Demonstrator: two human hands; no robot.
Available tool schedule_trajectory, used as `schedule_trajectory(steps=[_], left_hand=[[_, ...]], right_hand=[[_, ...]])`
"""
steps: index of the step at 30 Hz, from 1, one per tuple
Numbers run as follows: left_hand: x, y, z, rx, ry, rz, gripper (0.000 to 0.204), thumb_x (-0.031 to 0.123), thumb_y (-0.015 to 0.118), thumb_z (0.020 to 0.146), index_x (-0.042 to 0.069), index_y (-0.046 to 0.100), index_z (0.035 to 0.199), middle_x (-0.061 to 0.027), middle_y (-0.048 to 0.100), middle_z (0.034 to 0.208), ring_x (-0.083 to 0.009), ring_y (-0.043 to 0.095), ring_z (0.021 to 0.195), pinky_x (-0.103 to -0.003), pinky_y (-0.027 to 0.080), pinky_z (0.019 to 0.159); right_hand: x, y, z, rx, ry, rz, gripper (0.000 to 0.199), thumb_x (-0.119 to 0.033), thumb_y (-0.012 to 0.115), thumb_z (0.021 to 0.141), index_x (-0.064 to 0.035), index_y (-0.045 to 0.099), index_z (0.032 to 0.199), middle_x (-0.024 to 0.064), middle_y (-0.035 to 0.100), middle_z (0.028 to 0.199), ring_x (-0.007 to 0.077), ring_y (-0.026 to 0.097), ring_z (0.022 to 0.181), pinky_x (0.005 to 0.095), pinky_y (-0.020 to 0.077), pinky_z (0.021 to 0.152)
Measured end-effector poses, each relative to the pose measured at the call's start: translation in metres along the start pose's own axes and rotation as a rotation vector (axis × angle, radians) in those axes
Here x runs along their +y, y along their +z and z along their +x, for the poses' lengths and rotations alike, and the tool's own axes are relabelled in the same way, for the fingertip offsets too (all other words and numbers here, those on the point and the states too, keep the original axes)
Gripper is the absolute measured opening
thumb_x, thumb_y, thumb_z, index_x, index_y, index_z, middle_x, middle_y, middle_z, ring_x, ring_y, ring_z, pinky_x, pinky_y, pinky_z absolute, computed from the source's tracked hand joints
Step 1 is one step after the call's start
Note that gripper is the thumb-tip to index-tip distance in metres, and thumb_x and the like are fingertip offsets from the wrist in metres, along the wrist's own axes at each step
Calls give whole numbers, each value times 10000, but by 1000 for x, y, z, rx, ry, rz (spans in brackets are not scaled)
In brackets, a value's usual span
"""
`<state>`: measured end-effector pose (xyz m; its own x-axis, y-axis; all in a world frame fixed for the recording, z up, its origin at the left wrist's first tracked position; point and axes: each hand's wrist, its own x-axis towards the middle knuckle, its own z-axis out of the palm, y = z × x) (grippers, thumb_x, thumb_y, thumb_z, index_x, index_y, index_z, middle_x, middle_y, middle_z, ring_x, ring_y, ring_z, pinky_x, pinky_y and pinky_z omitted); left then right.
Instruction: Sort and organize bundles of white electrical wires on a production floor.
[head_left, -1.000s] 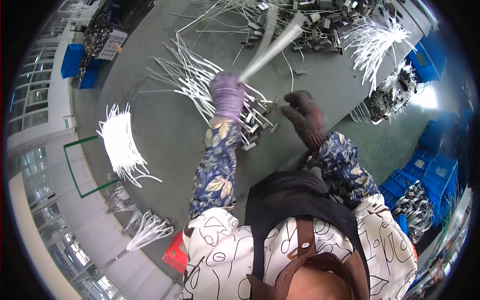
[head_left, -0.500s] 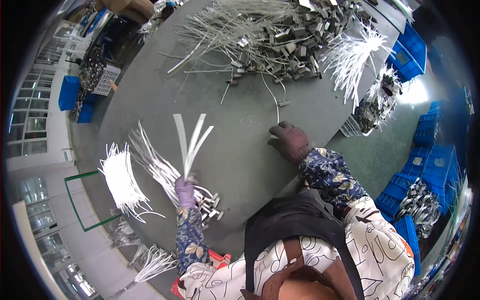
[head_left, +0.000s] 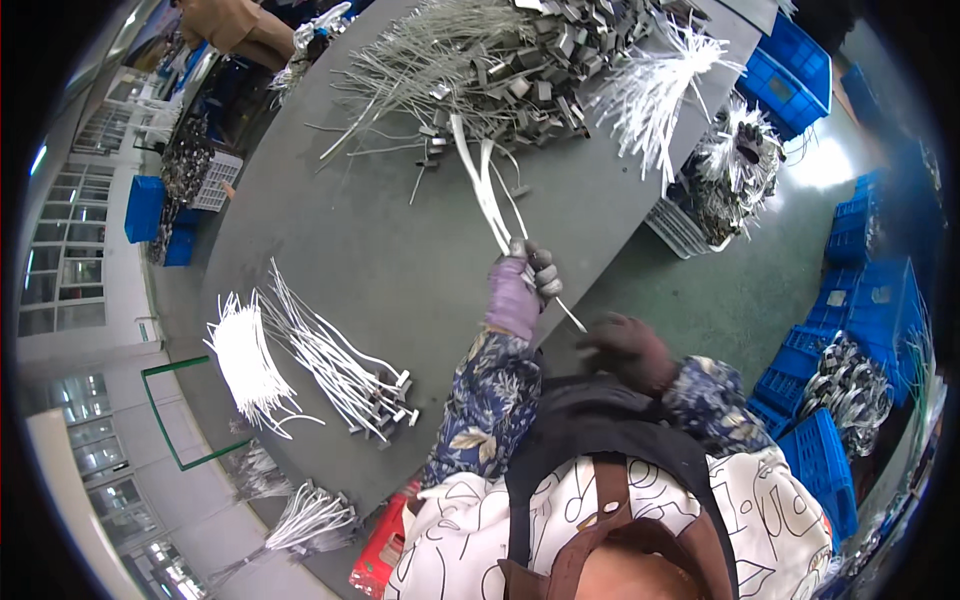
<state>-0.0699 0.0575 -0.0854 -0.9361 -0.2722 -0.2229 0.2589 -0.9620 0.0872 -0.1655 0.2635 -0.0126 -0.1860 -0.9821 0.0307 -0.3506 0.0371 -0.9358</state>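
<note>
My left hand (head_left: 518, 288), in a purple glove, is closed around a few white cables (head_left: 483, 195) above the right part of the grey table. Their long ends point away toward the big pile, and one thin white end (head_left: 572, 316) sticks out below the fist toward my other hand. My right hand (head_left: 630, 352), in a dark brownish glove, is by that end, near the table's edge and my apron. Motion smears its fingers, so its grip does not show. To the left lie a bundle of white cables with metal connectors (head_left: 335, 365) and a bright white cable bundle (head_left: 250, 365).
A large heap of cables with metal connectors (head_left: 520, 75) covers the far table (head_left: 400, 250), beside a loose white bunch (head_left: 655, 95). Blue crates (head_left: 790, 75) and a full white basket (head_left: 690, 235) stand on the floor at right. A person (head_left: 235, 30) is at the far left.
My left hand has carried the white cables from beside the left bundle rightward to the middle. My right hand has drawn back toward my body from the table.
</note>
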Motion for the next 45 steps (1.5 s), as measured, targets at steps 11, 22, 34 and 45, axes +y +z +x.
schedule_trajectory(steps=[11,22,34,45], left_hand=[[62,40,5,231,577,553,289,307,579,880,59,545,1024,-139,635,943,-284,633,836,-452,553,778],[87,84,-15,457,647,636,292,307,544,900,48,519,1032,-182,645,907,-300,653,714,-422,586,607],[-22,48,-21,286,212,741,292,306,553,900,21,599,859,-121,638,784,-208,621,692,-325,535,636],[64,1,-27,756,437,1167,256,285,591,871,30,613,861,-57,623,677,-133,588,568,-258,488,513]], right_hand=[[42,-27,-169,328,1048,276,243,-223,649,722,-12,584,822,35,528,673,121,486,602,293,398,550],[55,-33,-164,270,970,206,223,-238,613,724,-29,565,786,42,510,641,131,475,588,295,382,555],[34,-15,-62,167,939,621,183,-242,595,817,-59,591,820,-6,516,678,80,455,586,242,368,534],[-9,19,104,-67,562,327,658,-422,643,785,-1,447,1250,183,541,1152,247,590,886,353,476,802]])
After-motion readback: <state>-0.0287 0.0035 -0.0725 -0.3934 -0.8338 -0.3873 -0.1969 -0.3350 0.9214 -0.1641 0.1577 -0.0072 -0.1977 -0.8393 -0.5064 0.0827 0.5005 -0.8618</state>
